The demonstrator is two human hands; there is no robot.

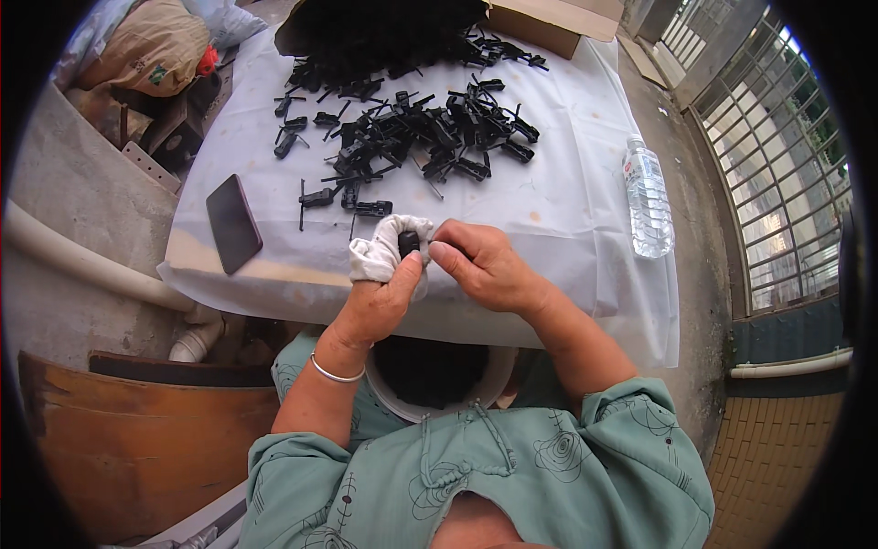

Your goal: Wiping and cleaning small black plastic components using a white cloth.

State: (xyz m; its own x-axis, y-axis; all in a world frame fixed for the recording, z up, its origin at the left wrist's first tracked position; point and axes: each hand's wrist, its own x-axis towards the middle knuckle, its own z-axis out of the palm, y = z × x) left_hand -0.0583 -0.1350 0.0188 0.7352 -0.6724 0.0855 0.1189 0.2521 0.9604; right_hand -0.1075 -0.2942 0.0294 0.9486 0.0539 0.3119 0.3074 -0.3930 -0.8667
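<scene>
My left hand is closed round a small black plastic part, with the thumb pressed on its near end. A white cloth wraps the fingers of that hand behind the part. My right hand meets it from the right, thumb and forefinger pinched together at the cloth's edge. Whatever sits in that pinch is too small to make out. Just beyond my hands, similar black plastic parts with thin stems lie on the white-covered table. Farther back they form a loose heap.
A dark phone lies at the table's left. On the right edge lies a clear water bottle. An open cardboard box and a dark mass occupy the far side. Below my hands, a white bucket holds something black.
</scene>
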